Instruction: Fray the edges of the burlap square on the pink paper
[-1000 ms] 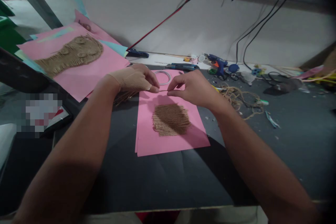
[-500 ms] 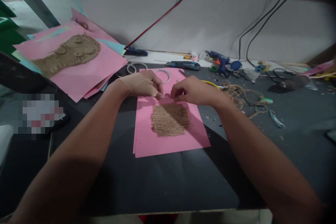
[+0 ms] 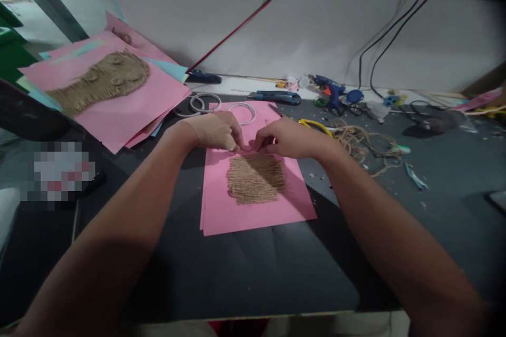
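Observation:
A pink paper sheet [image 3: 253, 213] lies on the dark table, with a patch of brown jute strands [image 3: 256, 179] stuck across its middle. My left hand [image 3: 215, 131], wrapped in a tan bandage, and my right hand [image 3: 282, 138] meet at the patch's top edge. Both hands pinch a short jute strand [image 3: 248, 150] between thumb and fingers and press it down onto the paper, right above the patch. The fingertips of both hands hide most of the strand.
A white tape ring [image 3: 241, 113] lies just behind my hands, more rings [image 3: 197, 103] to its left. Finished jute work on pink sheets [image 3: 98, 81] sits at far left. Loose twine [image 3: 363, 147], a blue glue gun [image 3: 331, 92], a utility knife [image 3: 276, 97] and cables clutter the back right.
Both hands came down and toward me from above the tape ring to the patch's top edge, lowering the strand onto the paper. The view shifted slightly.

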